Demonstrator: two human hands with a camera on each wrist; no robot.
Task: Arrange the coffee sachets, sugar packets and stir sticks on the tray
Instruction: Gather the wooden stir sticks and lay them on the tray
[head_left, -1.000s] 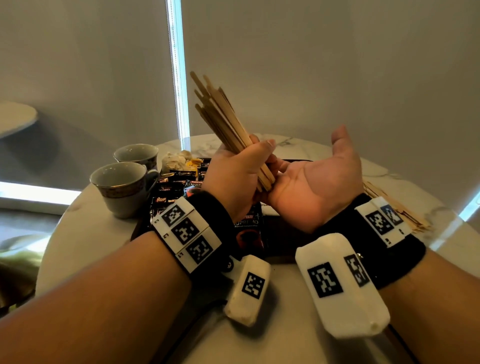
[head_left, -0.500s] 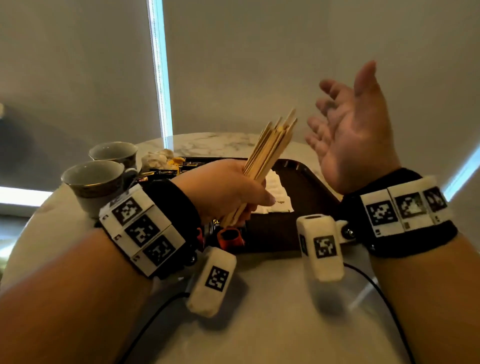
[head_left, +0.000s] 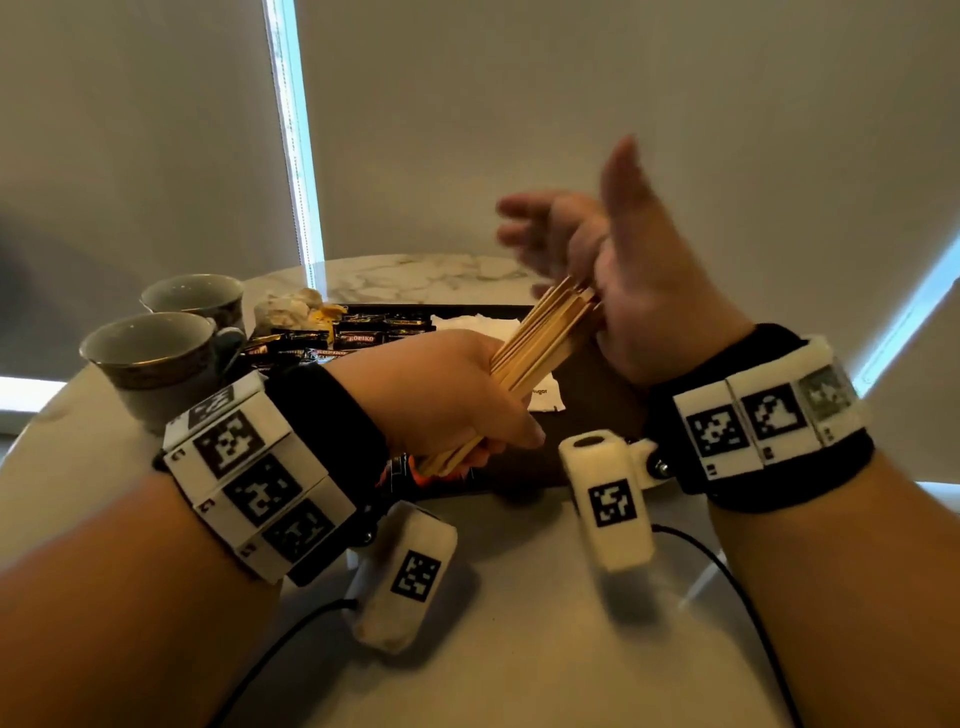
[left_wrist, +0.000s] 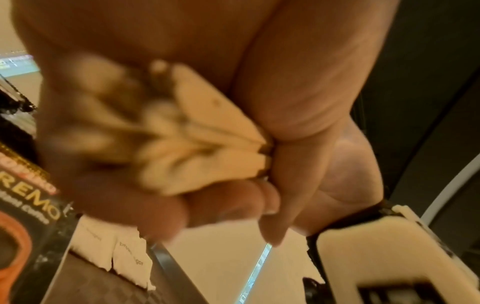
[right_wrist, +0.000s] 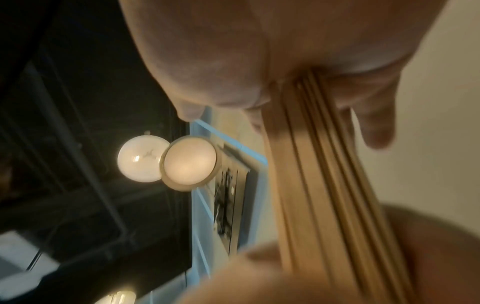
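A: What was the setting?

B: A round marble counter (head_left: 426, 275) stood before drawn grey blinds; it carried a dark tray (head_left: 582, 410), with two empty cups (head_left: 156, 358) just beside the tray's left end.

A: Which items were already on the tray?

B: The coffee sachets (head_left: 358, 338) lay in a dark row along the left part of the tray; white sugar packets (head_left: 483, 327) lay near its middle, one of them touching the sachets' edge in the left wrist view; a small crumpled heap (head_left: 291, 312) sat at the far left, its contents too unclear to name.

A: And the stir sticks?

B: Not yet placed; the stir sticks (head_left: 540, 338) were held as one bundle above the tray, tilted up toward the right.

A: State of each hand?

B: The left hand (head_left: 447, 400) had its fingers wrapped round the lower part of the bundle; the right hand (head_left: 623, 291) was spread, fingers straight and blurred, its palm against the bundle's upper ends, gripping nothing.

A: Progress assessment?

B: Judged as late stage; sachets and sugar appeared set; squaring the sticks and laying them on the tray's bare right part remained.
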